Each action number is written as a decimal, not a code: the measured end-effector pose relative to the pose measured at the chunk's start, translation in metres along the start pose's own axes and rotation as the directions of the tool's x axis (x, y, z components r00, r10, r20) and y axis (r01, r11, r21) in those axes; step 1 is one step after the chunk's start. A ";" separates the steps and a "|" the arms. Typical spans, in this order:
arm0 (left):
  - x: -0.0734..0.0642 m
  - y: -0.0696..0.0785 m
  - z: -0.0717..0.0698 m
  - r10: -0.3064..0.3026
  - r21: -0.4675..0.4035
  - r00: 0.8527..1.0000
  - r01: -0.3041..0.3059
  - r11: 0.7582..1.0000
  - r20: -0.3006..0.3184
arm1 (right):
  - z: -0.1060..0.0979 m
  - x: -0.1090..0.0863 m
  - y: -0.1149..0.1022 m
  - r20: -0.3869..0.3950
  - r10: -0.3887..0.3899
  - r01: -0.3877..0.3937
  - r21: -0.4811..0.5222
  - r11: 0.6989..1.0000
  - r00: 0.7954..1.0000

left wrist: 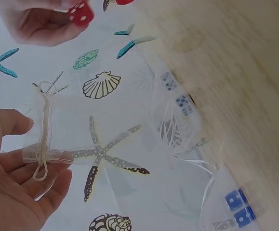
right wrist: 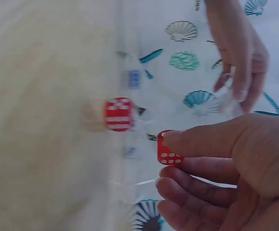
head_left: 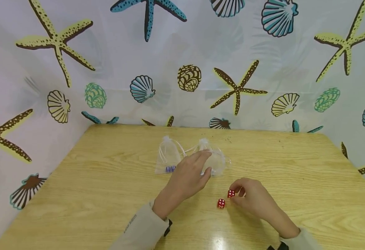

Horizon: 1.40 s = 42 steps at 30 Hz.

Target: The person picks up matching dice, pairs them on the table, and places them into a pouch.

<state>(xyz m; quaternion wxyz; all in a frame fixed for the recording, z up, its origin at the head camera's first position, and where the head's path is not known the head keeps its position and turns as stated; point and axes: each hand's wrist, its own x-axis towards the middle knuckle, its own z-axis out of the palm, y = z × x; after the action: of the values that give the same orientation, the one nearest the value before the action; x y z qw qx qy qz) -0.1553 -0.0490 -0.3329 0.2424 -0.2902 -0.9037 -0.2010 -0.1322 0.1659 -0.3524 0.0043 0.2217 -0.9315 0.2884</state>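
Note:
My right hand [head_left: 254, 198] pinches a red die [head_left: 231, 193] with white dots between thumb and fingertips, just above the table. Beside it, a second red die [head_left: 221, 203] rests on the wood. Over to the left, my left hand [head_left: 185, 177] holds a sheer white drawstring pouch [left wrist: 86, 127] near its corded top. Its cord loops over the fingers in the left wrist view, and the thumb lies along the near edge. Another sheer pouch [head_left: 166, 152] lies beside this hand with blue dice [head_left: 171, 168] inside.
A further sheer pouch with dotted dice [left wrist: 178, 96] lies behind the left hand, partly covered in the head view. The wooden table [head_left: 107, 194] meets a white cloth [head_left: 169, 52] printed with shells and starfish at its back and sides.

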 end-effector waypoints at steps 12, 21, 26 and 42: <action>0.000 0.002 -0.003 -0.005 0.013 1.000 0.005 1.000 0.029 | -0.034 0.013 -0.027 -0.219 -0.101 0.103 -0.003 0.995 0.971; 0.000 0.003 -0.002 0.019 0.035 1.000 -0.019 0.999 0.011 | -0.038 0.023 -0.045 -0.313 -0.157 0.154 -0.035 0.987 0.937; 0.000 0.005 -0.001 0.039 0.047 0.999 -0.039 0.998 0.005 | -0.029 0.029 -0.051 -0.346 -0.188 0.183 -0.047 0.982 0.919; -0.001 0.009 0.000 0.065 0.063 0.997 -0.062 0.996 -0.047 | -0.023 0.033 -0.045 -0.316 -0.181 0.123 -0.196 0.973 0.931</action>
<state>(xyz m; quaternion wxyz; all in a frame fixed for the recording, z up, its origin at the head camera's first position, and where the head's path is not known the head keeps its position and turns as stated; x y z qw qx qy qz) -0.1489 -0.0422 -0.3313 0.2794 -0.3061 -0.8936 -0.1721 -0.1460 0.1314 -0.3045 0.2025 0.2404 -0.9188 0.2386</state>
